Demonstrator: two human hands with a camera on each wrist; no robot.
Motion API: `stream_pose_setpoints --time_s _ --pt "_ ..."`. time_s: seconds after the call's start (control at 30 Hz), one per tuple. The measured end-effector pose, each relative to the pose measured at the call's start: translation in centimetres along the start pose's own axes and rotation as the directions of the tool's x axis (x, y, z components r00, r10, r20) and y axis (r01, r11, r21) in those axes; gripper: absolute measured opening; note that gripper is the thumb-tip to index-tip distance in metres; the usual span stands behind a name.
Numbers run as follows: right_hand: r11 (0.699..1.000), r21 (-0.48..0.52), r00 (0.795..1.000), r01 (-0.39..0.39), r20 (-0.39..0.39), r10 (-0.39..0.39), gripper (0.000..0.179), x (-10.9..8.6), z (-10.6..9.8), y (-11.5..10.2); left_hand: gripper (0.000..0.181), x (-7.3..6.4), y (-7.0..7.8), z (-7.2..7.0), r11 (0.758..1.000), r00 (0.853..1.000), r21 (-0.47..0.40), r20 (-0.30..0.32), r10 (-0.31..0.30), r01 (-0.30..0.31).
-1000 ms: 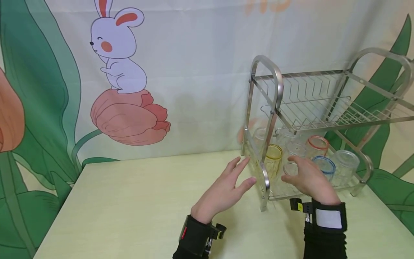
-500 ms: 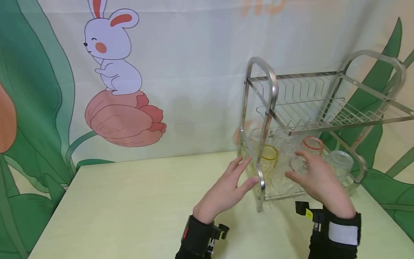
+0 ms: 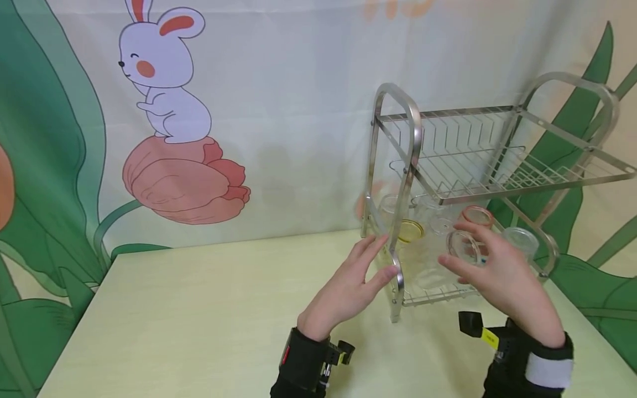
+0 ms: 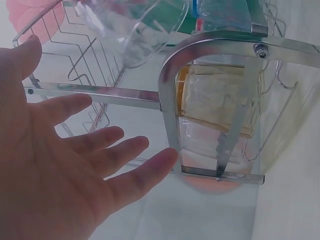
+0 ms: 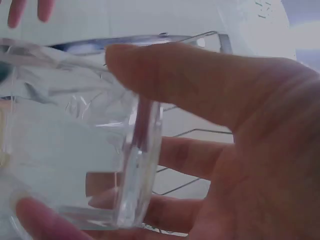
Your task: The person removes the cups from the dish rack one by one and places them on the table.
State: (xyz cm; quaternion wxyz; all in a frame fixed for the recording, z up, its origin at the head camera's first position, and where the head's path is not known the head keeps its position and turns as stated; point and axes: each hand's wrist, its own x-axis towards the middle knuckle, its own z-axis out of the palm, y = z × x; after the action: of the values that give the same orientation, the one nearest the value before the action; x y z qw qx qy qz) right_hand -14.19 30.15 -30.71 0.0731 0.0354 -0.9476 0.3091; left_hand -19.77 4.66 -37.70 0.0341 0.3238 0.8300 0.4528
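My right hand (image 3: 507, 276) grips a clear glass (image 3: 464, 247) at the front of the rack's lower shelf. The right wrist view shows the thumb (image 5: 150, 70) on one side of this glass (image 5: 65, 130) and the fingers curled round the other. My left hand (image 3: 343, 287) is held out with fingers spread beside the rack's left front post, holding nothing. In the left wrist view its palm and fingers (image 4: 140, 175) lie before the metal frame; whether a fingertip touches it I cannot tell. A yellow-rimmed glass (image 3: 410, 231) stands just inside that post.
The two-tier metal dish rack (image 3: 413, 132) stands on a pale table (image 3: 199, 309) against a printed cloth. On its lower shelf are a red-rimmed glass (image 3: 476, 216), a clear glass (image 3: 520, 240) at the right and further clear glasses. The upper shelf (image 3: 478, 166) is bare wire.
My right hand has moved rightward and toward me, with the clear glass between its fingers tilting. It now covers most of the blue-rimmed glass. The left hand stays nearly still; the view has shifted slightly.
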Motion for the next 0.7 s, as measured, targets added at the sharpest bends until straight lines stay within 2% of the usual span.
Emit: stream_pose_setpoints --time_s 0.1,0.2,0.3,0.4,0.5,0.6,0.7 --pt "0.999 0.051 1.000 0.002 0.000 -0.002 0.077 -0.22 -0.06 -0.25 0.069 0.05 0.06 -0.02 1.000 1.000 -0.013 0.005 0.012 -0.012" --pt "0.983 0.181 1.000 0.009 0.019 -0.013 0.073 -0.40 -0.03 -0.51 0.071 0.11 0.08 -0.02 0.999 1.000 -0.028 0.007 0.024 -0.024" --pt "0.946 0.324 0.999 0.017 0.041 -0.032 0.068 -0.55 0.09 -0.74 0.073 0.25 0.10 0.03 0.996 0.998 -0.063 0.003 0.063 -0.063" --pt "0.907 0.420 0.997 0.024 0.056 -0.052 0.065 -0.64 0.13 -0.81 0.073 0.49 0.20 0.12 0.983 0.992 -0.134 -0.038 0.123 -0.127" --pt "0.869 0.493 0.995 0.037 0.062 -0.077 0.062 -0.62 0.12 -0.73 0.072 0.57 0.31 0.17 0.952 0.981 -0.241 -0.101 0.169 -0.188" --pt "0.823 0.566 0.991 0.057 0.064 -0.113 0.058 -0.55 0.14 -0.57 0.073 0.55 0.45 0.21 0.903 0.973 -0.367 -0.133 0.189 -0.225" --pt "0.782 0.618 0.986 0.080 0.066 -0.153 0.053 -0.33 0.32 -0.51 0.076 0.51 0.57 0.13 0.850 0.969 -0.465 -0.137 0.208 -0.248"
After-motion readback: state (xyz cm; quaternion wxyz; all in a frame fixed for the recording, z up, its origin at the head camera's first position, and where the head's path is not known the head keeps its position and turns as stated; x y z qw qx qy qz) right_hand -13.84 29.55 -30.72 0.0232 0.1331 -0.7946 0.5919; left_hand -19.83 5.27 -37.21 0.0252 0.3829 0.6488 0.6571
